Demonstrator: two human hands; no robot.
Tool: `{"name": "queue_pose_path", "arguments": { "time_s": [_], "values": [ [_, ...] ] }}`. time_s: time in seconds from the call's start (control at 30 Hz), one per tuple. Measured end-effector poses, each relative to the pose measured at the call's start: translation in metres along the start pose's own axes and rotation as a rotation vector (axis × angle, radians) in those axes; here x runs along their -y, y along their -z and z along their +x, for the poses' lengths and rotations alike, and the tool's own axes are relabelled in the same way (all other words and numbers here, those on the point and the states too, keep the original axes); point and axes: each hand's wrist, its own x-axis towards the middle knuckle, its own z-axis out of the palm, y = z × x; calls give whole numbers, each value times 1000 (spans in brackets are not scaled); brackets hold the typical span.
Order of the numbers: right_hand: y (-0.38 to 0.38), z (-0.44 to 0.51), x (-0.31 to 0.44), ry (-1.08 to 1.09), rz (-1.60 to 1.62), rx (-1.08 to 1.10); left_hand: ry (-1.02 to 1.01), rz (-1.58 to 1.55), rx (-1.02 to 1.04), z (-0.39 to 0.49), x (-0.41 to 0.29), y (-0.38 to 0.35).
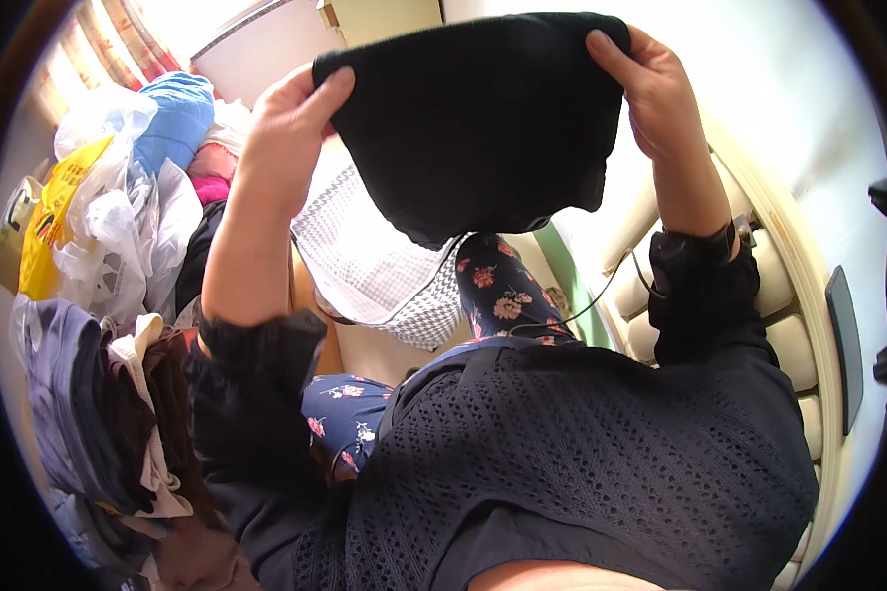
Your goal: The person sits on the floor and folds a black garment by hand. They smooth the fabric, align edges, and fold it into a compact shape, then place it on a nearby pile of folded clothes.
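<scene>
A black cloth garment (480,125) hangs spread out between my two hands, its top edge pulled nearly straight. At its upper left corner my left hand (296,103) pinches the edge, thumb on the near side. My right hand (654,89) grips the upper right corner in the same way. The folds at the garment's lower edge hang just above my knee in floral trousers (499,288). Which kind of garment it is cannot be made out. Behind and below it is a houndstooth-patterned fabric basket or box (384,288) with a white inside.
Folded clothes (81,406) are stacked at the left. Beyond them lie plastic bags (111,236), a yellow bag (59,214) and a blue cloth bundle (174,118). A padded cream headboard (791,325) runs along the right, and a thin cable (599,295) reaches my right sleeve.
</scene>
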Motion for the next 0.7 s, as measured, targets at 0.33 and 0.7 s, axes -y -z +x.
{"name": "queue_pose_path", "arguments": {
  "time_s": [0.33,0.7],
  "values": [
    [4,81,-12,-144,84,37,-43,292,-214,60,-8,18],
    [13,107,-20,-77,176,-33,-119,200,-274,72,-30,-3]
  ]
}}
